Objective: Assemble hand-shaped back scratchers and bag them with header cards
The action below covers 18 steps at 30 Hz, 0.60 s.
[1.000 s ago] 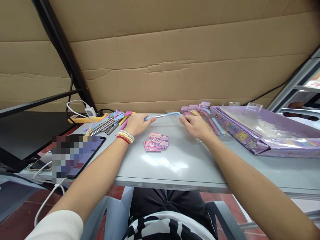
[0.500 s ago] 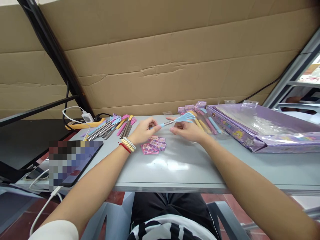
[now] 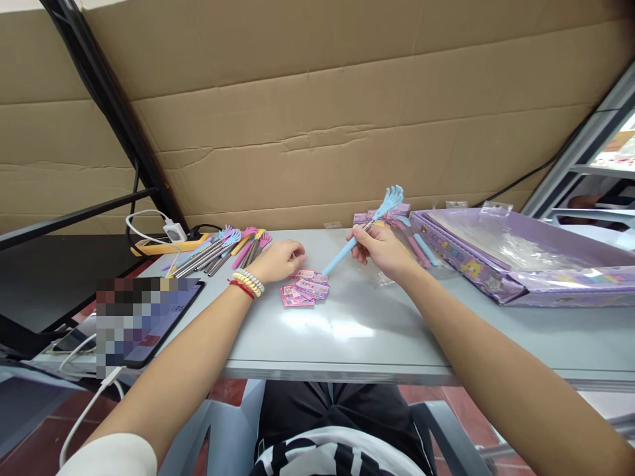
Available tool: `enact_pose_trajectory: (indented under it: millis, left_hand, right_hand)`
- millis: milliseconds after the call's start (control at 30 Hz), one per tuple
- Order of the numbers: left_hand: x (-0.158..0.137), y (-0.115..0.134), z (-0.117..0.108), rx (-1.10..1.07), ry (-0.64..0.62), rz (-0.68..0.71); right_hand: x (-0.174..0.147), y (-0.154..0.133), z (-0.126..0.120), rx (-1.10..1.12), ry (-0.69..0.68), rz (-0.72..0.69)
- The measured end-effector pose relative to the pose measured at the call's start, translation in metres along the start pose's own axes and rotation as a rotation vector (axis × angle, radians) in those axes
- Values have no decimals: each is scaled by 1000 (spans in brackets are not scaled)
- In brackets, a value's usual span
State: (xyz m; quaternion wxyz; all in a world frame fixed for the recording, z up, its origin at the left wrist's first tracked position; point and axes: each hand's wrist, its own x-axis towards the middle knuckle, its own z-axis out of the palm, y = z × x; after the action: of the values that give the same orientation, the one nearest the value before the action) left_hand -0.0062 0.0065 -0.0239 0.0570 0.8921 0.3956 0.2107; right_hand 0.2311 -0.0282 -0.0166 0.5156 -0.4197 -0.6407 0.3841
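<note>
A light-blue back scratcher with a hand-shaped head is held in my right hand, whose fingers are closed around its metal middle. Its head tilts up and away, while the handle end reaches down to the small printed cards. My left hand hovers just behind those pink and purple cards, holding nothing I can see, fingers loosely curled and apart from the thumb. To its left lies a pile of back scratchers with metal rods and coloured heads. Beyond my right hand lie several bagged back scratchers with purple card tops.
A purple display box with clear plastic bags in it stands on the right of the grey table. At left are a phone or tablet with a white cable and a yellow power strip. Cardboard walls the back.
My left hand has let go of the blue handle and drawn slightly left. My right hand now grips the back scratcher, which has swung from nearly level to a steep tilt.
</note>
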Motion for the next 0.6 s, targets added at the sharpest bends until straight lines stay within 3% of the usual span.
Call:
enact_pose_trajectory:
  millis: [267,433,600]
  left_hand:
    - [1,-2,5,74,-54,9]
    - [1,-2,3,82,-127,-13]
    - [0,2,1,78,-168,-30]
  right_hand:
    - [-1,5,6,-103,71,24]
    - [-1,-2,-2,-469,90,44]
    - [0,-1,-11,-999,41,235]
